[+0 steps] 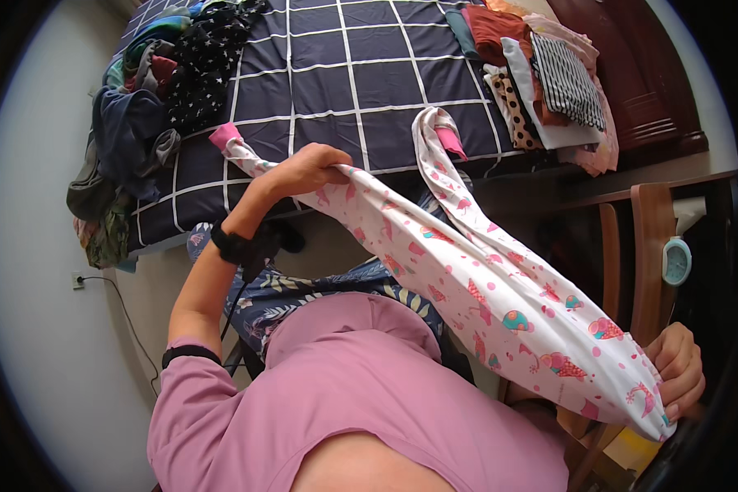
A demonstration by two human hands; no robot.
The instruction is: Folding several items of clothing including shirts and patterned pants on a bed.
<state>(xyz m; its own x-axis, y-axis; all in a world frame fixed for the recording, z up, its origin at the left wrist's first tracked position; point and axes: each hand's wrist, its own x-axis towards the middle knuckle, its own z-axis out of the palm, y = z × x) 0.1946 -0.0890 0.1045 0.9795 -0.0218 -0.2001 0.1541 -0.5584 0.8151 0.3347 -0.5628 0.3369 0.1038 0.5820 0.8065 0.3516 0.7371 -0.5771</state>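
White printed trousers [498, 295] with pink cuffs are stretched slantwise across my front. My left hand [319, 166] grips one leg partway up, and that leg's pink cuff [224, 135] sticks out beyond it over the bed. The other leg folds back on itself near the bed's edge, its pink cuff [450, 142] hanging down. At the far right, my right hand [676, 369] pinches the wide top end of the trousers. The print shows ice-cream cones and pink and teal figures.
A bed with a dark checked cover [326, 67] lies ahead. Rumpled clothes [129, 135] heap on its left; folded clothes [553, 86] stack on its right. Beside me at right are a wooden chair back [649, 258] and a light-blue clock [676, 262]. A cable [122, 301] runs from a wall socket.
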